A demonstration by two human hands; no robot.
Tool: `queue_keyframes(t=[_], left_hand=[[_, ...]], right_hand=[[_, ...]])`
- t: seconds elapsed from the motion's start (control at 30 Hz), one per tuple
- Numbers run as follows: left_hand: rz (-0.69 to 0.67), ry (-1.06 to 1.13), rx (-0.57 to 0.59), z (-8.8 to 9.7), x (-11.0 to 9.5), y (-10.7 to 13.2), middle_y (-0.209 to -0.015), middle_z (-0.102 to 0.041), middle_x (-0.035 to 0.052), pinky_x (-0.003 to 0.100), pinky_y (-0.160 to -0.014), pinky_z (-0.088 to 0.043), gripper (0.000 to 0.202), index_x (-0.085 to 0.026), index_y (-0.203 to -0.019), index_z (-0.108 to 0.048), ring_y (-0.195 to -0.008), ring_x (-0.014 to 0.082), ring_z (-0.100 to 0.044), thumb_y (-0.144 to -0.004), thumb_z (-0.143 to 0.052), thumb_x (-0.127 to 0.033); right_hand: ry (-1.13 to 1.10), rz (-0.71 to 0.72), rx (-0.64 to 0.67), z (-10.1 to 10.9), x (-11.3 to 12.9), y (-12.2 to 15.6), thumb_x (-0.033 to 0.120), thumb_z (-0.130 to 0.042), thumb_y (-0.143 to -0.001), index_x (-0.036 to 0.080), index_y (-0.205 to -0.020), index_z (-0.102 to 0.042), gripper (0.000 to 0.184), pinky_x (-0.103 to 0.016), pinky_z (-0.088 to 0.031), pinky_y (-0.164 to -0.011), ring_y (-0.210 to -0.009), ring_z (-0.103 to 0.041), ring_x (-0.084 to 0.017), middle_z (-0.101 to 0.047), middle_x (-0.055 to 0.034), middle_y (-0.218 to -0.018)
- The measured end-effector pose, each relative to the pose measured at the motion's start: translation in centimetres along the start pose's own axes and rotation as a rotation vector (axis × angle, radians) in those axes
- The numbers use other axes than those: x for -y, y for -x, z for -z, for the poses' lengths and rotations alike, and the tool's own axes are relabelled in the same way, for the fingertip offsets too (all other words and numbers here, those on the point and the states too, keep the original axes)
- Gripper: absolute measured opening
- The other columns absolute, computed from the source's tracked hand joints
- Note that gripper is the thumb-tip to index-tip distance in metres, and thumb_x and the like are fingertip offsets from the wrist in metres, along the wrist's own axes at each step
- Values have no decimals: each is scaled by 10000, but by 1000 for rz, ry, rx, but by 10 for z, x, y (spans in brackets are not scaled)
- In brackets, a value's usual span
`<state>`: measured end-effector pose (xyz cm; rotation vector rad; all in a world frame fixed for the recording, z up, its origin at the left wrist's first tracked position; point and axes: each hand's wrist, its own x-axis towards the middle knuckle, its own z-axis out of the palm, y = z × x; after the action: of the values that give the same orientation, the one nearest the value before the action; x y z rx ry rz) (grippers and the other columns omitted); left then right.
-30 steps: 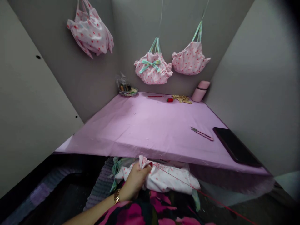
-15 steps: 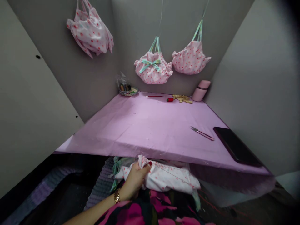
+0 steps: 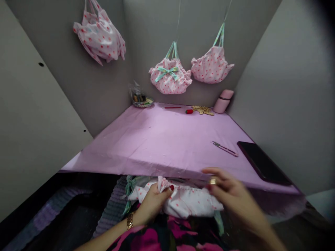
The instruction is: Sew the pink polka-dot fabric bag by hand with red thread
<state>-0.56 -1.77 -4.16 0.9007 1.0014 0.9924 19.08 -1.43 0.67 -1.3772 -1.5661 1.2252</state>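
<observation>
On my lap, below the table edge, lies a white cloth piece with pink-red dots, a stitched line along its upper part and pale green ties. My left hand is closed on its gathered edge, thumb on top. A thin red thread shows faintly across the cloth. Over the cloth's right end is my right hand, slightly blurred, with a gold ring. Its thumb and fingers are drawn together in a pinch; anything between them is too small to make out.
Thread snips and a black tablet-like slab lie on the pink-covered table. Along the back are a small basket, a red pencil-like stick, a red spool and a pink bottle. Dotted cloth pieces hang above.
My right hand has come into view from the right, over the cloth's right end. The left hand keeps its hold, shifted slightly. The red thread lies differently across the cloth.
</observation>
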Motion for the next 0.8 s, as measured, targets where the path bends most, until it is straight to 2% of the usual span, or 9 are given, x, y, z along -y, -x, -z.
queue_keyframes(t=[0.07,0.13,0.17,0.23,0.43,0.6,0.67,0.8], left_hand=[[18,0,46,0,-2,1,-616,-539,-5,240,-606,-362,211,-132,-695,-558,-587,126,-461,-657,-600,-335],[33,3,53,1,-3,1,-590,-524,-9,234,-577,-356,222,-130,-669,-556,-557,117,-447,-650,-605,-345],[33,3,43,1,-4,1,-584,-520,-11,231,-568,-354,223,-130,-659,-554,-548,112,-442,-643,-613,-344],[30,3,27,1,-3,1,-591,-524,-8,229,-568,-357,219,-130,-652,-557,-551,112,-446,-632,-626,-337],[25,11,19,0,-1,1,-613,-536,0,238,-588,-377,200,-130,-677,-564,-574,122,-463,-640,-624,-317],[36,41,19,3,2,1,-654,-554,15,255,-623,-396,198,-128,-736,-576,-616,139,-492,-655,-612,-304],[40,36,17,4,2,1,-664,-558,22,264,-640,-400,198,-125,-735,-574,-633,147,-500,-661,-606,-306],[44,28,9,2,1,1,-661,-557,23,267,-641,-403,204,-119,-754,-570,-635,149,-500,-660,-605,-297]], right_hand=[[-8,1,127,-17,-8,-9,253,-568,-761,158,-1023,-514,284,-181,-370,-451,-516,-463,-86,-505,25,-652],[15,28,204,-33,-16,-15,237,-545,-754,141,-874,-555,154,-174,-317,-438,-493,-417,-81,-458,35,-578],[37,49,207,-39,-19,-16,236,-517,-769,133,-784,-553,111,-176,-308,-446,-502,-409,-82,-453,29,-572],[78,91,174,-44,-24,-16,247,-482,-789,130,-668,-520,173,-178,-302,-457,-519,-402,-87,-452,20,-568],[163,133,124,-40,-29,-11,304,-461,-810,135,-657,-505,232,-184,-308,-465,-519,-406,-99,-450,16,-559],[192,194,36,-41,-23,-5,287,-379,-858,161,-848,-478,161,-194,-338,-502,-568,-449,-118,-480,8,-643],[242,261,9,-40,-18,-2,258,-343,-872,169,-832,-475,165,-211,-357,-570,-637,-480,-132,-507,-9,-699],[330,314,64,-38,-11,3,216,-348,-865,175,-801,-529,196,-221,-366,-592,-643,-509,-139,-551,-17,-704]])
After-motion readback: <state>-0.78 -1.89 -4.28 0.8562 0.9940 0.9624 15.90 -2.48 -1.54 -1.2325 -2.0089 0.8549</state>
